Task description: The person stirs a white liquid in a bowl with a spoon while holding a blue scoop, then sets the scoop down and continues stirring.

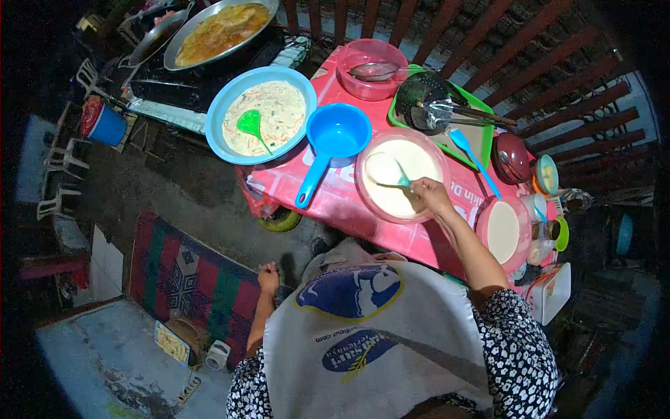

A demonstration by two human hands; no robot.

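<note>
My right hand point(431, 195) is closed round the green handle of a ladle point(403, 181). The ladle's head lies in cream-coloured batter inside a pink bowl point(361, 190) and is coated with it. Just left of this bowl, a blue dipper point(339, 131) rests on the table with its handle over the front edge. Farther left, a light blue basin point(215, 126) holds a thick pale mixture with orange shreds, and a green scoop point(250, 123) lies in it. My left hand point(268, 276) hangs low beside my body, its fingers curled and nothing visible in them.
A pink cloth covers the table point(328, 215). Behind, a green tray point(481, 162) carries dark pans and utensils beside a pink basin point(370, 87). A wide pan point(227, 35) of frying food stands at the far left. A smaller batter bowl point(502, 230) and jars sit rightward.
</note>
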